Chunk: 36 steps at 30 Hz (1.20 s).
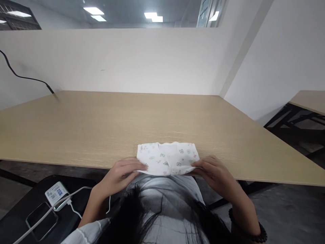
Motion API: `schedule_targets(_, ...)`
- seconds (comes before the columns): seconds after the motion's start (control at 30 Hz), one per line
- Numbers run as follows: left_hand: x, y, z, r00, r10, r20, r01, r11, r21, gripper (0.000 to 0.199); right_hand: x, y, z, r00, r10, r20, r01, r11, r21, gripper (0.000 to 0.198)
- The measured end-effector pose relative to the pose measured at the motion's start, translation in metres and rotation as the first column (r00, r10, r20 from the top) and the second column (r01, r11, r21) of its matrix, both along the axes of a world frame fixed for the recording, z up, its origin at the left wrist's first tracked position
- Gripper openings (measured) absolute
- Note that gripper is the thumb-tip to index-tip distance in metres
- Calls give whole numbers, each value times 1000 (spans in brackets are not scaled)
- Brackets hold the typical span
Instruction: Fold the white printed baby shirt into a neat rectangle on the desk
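Observation:
A small white baby shirt [167, 159], printed with little animals and coloured marks, lies folded into a wide, short shape at the table's near edge. Its neckline faces away from me, and its lower part reaches the edge close to my body. My left hand [124, 173] pinches the lower left corner, fingers on top and thumb underneath. At the lower right corner, my right hand [212, 171] grips the cloth the same way, its thumb mostly hidden. Between the two hands the fabric looks fairly flat.
The wooden table [142, 115] runs back to a white partition [137, 61]. A black cable [30, 78] comes down at the back left. On a black chair [15, 220] at lower left lies a white power bank [58, 195] with cables. Another table [309, 100] stands at right.

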<state>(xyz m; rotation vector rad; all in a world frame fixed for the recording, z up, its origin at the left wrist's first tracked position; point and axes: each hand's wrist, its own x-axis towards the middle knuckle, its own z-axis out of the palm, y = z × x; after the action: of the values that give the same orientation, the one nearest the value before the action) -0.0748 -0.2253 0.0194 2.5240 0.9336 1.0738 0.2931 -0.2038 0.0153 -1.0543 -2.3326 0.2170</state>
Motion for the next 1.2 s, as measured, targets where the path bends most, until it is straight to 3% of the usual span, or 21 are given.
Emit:
schedule_targets(0.1,1,-6,5,992,18,128,-16,1000,-16,21,4,-5,7,996,18,-85,-26,996,-86,24)
schedule_targets(0.2,1,-12,14,984,-60,169,86,984,-155,17,9,-13,14,990,67,-126,-99,959,-266,24)
schedule_targets(0.3,0,-14,20,958,-264,116,288,882,-374,16,12,-21,22,979,162,-124,-201,871,-448,25)
schedule_targets(0.37,0,-14,21,924,-368,105,374,811,-451,17,12,-27,26,969,221,-113,-247,815,-524,24)
schedule_targets(0.57,2,-15,25,885,-458,84,434,748,-502,20,11,-44,29,954,301,1,-249,790,-560,15)
schedule_targets(0.67,1,-15,27,865,-492,100,451,672,-588,26,12,-45,30,934,351,64,-255,783,-567,15)
schedule_targets(0.77,1,-13,22,860,-491,139,457,619,-638,32,8,-39,32,913,409,17,-308,714,-629,20)
schedule_targets(0.83,3,-10,16,868,-469,164,452,608,-653,36,1,-33,30,898,437,-55,-362,660,-659,26)
schedule_targets(0.87,6,-9,12,877,-449,171,437,601,-669,38,-4,-31,28,897,437,-68,-372,660,-653,28)
schedule_targets(0.93,14,-6,7,899,-412,151,391,596,-702,40,-16,-26,21,911,411,-38,-348,718,-603,27)
schedule_targets(1.03,30,-1,2,910,-414,41,334,667,-666,36,-35,-24,9,931,362,41,-286,799,-529,26)
schedule_targets(1.1,39,1,0,902,-430,-23,328,720,-612,32,-45,-25,2,921,387,39,-310,791,-528,28)
schedule_targets(1.2,49,3,-3,895,-441,-73,316,740,-594,32,-54,-27,-3,908,419,13,-351,777,-523,27)
